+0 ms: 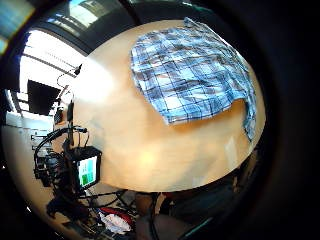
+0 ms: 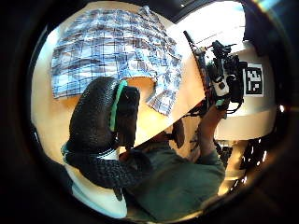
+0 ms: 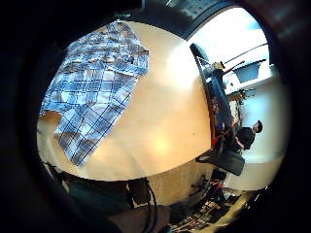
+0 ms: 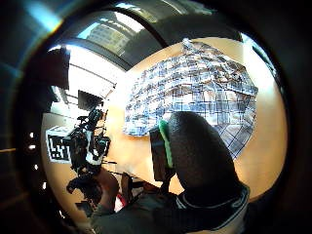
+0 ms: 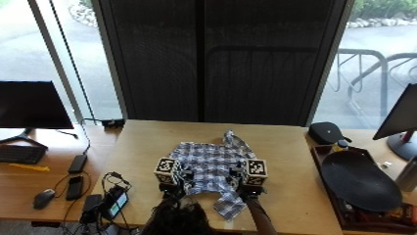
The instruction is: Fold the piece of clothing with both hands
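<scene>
Lying spread across the middle of the wooden table (image 5: 287, 161), toward its near edge, the blue-and-white plaid shirt (image 5: 212, 169) waits with one end trailing to that edge. The left hand (image 5: 174, 188) and the right hand (image 5: 251, 188) hover above the cloth's near side, touching nothing; whether their fingers are straight or curled I cannot tell. Risk, as I judge it: the trailing end could slip off the edge or bunch if the hands lift the two sides unevenly, skewing the fold.

A light wooden worktop (image 5: 287, 156) carries 1 blue-and-white checked shirt (image 5: 212, 169), spread flat near its front edge, and 1 small screen device (image 5: 116, 203) at its left corner.
</scene>
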Available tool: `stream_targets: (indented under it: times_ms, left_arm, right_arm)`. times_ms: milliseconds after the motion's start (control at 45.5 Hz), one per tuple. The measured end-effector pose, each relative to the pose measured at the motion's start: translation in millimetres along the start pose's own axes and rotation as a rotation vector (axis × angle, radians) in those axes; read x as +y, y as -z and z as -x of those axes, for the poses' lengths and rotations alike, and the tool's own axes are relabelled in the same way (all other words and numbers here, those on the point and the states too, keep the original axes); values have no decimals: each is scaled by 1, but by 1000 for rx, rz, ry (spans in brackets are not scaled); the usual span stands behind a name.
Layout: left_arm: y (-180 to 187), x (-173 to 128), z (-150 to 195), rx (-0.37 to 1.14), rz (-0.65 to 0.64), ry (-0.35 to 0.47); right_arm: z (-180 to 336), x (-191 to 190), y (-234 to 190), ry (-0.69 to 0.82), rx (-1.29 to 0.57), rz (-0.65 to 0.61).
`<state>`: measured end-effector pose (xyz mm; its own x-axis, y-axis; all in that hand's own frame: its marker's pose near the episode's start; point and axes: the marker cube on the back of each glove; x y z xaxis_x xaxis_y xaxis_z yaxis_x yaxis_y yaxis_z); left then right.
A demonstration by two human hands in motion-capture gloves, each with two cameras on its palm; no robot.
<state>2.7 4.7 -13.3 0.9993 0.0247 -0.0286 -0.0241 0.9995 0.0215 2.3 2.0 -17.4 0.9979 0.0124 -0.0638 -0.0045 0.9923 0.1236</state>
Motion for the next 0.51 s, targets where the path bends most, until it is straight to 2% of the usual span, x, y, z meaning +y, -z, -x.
stream_targets:
  times_ms: [66,198,308,506]
  left_arm:
    - [1,0,1,1,-9,2]
    - [7,5,2,2,6,8]
    - [1,-2,7,-11,-11,-5]
    - [-17,6,10,-1,123,17]
  right_arm:
    - [8,20,0,8,-49,122]
    - [14,29,17,48,-75,122]
    - [9,29,8,77,-79,116]
    - [-3,35,-21,93,-85,189]
